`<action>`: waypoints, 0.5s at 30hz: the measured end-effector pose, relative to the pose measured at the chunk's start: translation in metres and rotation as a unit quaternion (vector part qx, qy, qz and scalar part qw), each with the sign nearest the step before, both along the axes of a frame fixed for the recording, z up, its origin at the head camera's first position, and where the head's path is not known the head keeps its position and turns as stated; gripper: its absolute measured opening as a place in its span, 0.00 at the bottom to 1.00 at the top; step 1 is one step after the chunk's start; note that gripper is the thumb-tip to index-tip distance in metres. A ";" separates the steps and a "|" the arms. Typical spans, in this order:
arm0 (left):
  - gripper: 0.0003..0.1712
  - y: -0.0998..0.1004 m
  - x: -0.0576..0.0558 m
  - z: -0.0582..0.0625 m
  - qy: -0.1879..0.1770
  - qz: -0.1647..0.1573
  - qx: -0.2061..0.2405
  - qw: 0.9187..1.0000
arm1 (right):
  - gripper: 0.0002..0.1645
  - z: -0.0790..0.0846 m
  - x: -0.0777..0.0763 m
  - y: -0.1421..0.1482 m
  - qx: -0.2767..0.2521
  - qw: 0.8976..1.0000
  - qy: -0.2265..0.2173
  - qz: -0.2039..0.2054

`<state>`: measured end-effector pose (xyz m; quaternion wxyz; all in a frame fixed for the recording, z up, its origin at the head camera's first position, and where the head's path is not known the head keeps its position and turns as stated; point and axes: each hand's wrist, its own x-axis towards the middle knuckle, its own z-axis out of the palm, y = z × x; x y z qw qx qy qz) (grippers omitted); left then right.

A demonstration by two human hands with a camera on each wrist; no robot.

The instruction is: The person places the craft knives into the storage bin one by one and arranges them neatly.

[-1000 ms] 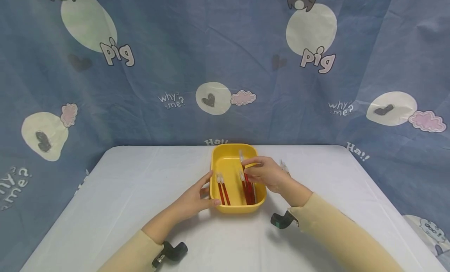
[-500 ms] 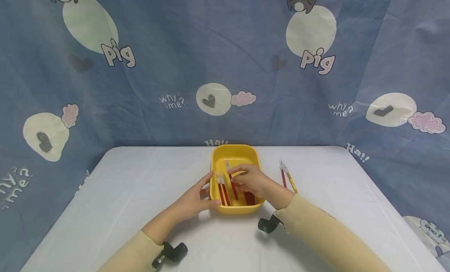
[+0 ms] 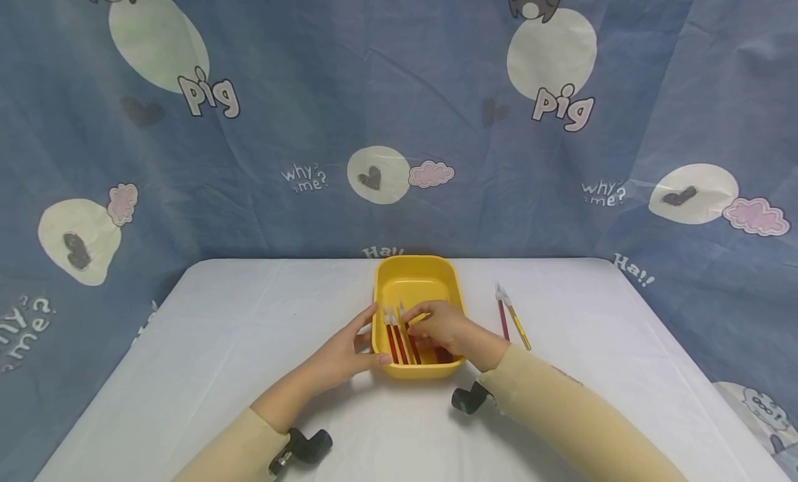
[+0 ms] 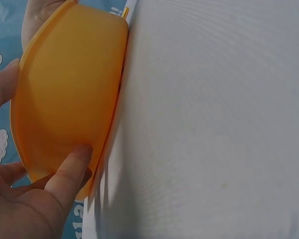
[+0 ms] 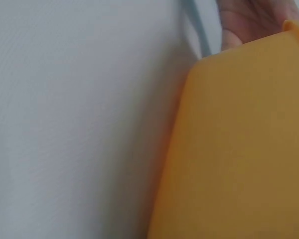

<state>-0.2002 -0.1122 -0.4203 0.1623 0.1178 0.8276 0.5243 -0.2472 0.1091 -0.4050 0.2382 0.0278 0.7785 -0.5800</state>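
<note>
My left hand (image 3: 343,354) grips the near left corner of a yellow plastic tray (image 3: 418,372). Its thumb lies on the front rim and its fingers reach along the left side. Inside the tray, my right hand (image 3: 445,326) pinches a slim red pencil (image 3: 414,348) with a clear cap, low over the tray floor. Two red capped pencils (image 3: 396,342) lean side by side at the tray's left. Under the right hand more red pencils (image 3: 444,356) show, mostly hidden. In the left wrist view, fingertips press the tray wall (image 4: 70,89).
Right of the tray, a red pencil (image 3: 503,319) and a yellow pencil (image 3: 517,324), both with clear caps, lie on the white table (image 3: 280,295). A blue printed cloth (image 3: 399,108) hangs behind. Black wrist cameras (image 3: 309,446) hang at both sleeves.
My right hand has moved left and down inside the tray, bringing the red pencil from the right group to beside the left pair. The left hand stays at the corner.
</note>
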 end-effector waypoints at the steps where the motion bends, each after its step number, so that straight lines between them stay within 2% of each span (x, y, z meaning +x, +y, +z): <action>1: 0.59 0.000 0.000 0.000 0.000 0.000 -0.001 1.000 | 0.12 -0.001 0.000 0.000 0.007 1.000 0.001 0.003; 11: 0.59 0.001 0.001 0.001 -0.001 0.004 -0.006 1.000 | 0.13 0.000 0.002 -0.002 0.021 1.000 0.009 0.010; 15: 0.59 0.001 0.002 0.002 0.003 0.000 -0.001 1.000 | 0.12 0.000 0.004 -0.002 0.011 1.000 0.015 0.014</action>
